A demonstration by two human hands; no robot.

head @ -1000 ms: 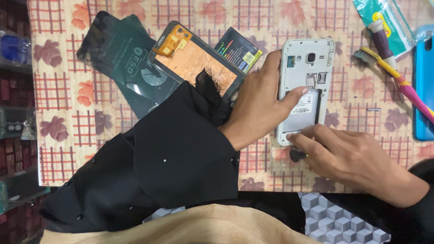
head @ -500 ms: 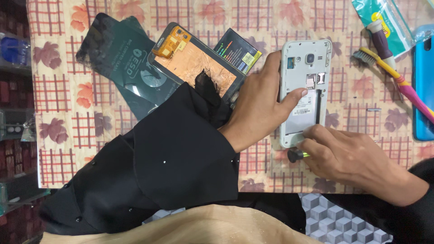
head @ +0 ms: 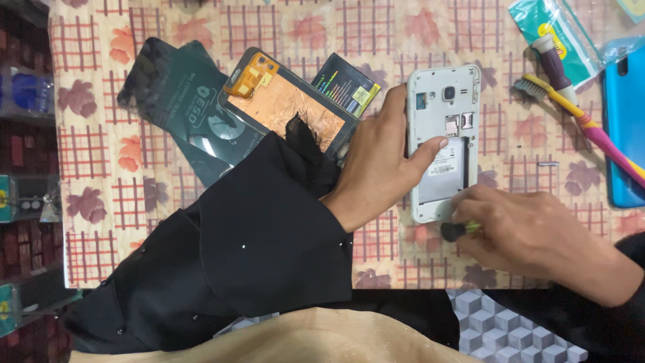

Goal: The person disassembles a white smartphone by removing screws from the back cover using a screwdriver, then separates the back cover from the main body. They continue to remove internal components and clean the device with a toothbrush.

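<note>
The left hand (head: 379,165) clamps the phone (head: 443,141) by its long edges, thumb across its open back. The right hand (head: 531,235) pinches a small tool (head: 459,230) at its lower end. The phone looks light, stiff, slick and fragile inside, best held by its rim.

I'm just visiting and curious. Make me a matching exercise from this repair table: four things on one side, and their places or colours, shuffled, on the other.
Things:
1. opened white phone
2. toothbrush
3. blue phone
4. screen panel

Places or colours:
A. at the right edge
B. coppery back, partly under the black sleeve
C. steadied by the left hand
D. yellow and pink handle

Pairs: 1-C, 2-D, 3-A, 4-B
</note>
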